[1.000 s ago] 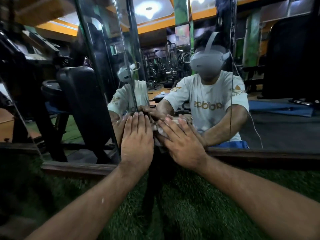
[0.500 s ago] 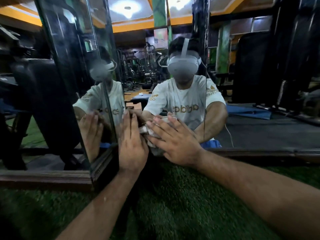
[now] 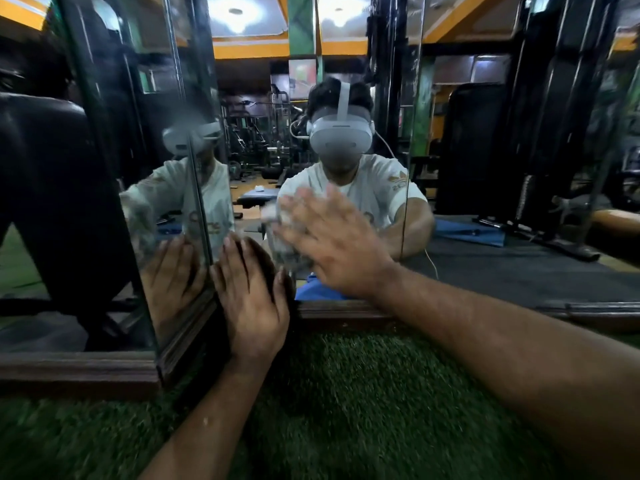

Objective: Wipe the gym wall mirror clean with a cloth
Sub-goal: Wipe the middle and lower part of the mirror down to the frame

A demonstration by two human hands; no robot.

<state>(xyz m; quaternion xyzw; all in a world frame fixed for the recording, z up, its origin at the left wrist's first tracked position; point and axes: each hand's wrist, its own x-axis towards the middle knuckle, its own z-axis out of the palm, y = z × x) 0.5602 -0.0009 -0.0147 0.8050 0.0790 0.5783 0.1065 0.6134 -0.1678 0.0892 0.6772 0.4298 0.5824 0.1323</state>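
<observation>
Right hand (image 3: 332, 244): risen up the wall mirror (image 3: 467, 188) since the earlier frame, fingers spread flat, pressing the pale cloth (image 3: 280, 220) against the glass, motion-blurred, likely mid-wipe. Cloth sits low on the mirror, centre-left, just right of the corner joint. Left hand (image 3: 252, 299): flat, fingers together, now lower near the wooden frame (image 3: 346, 311), probably bracing. Artificial turf (image 3: 346, 410) nearest

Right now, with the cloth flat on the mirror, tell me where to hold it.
Keep the right hand flat over the cloth, pressing from the front. It lies against the upright mirror, so there is probably no free edge to pinch; spread fingers should pin it.
</observation>
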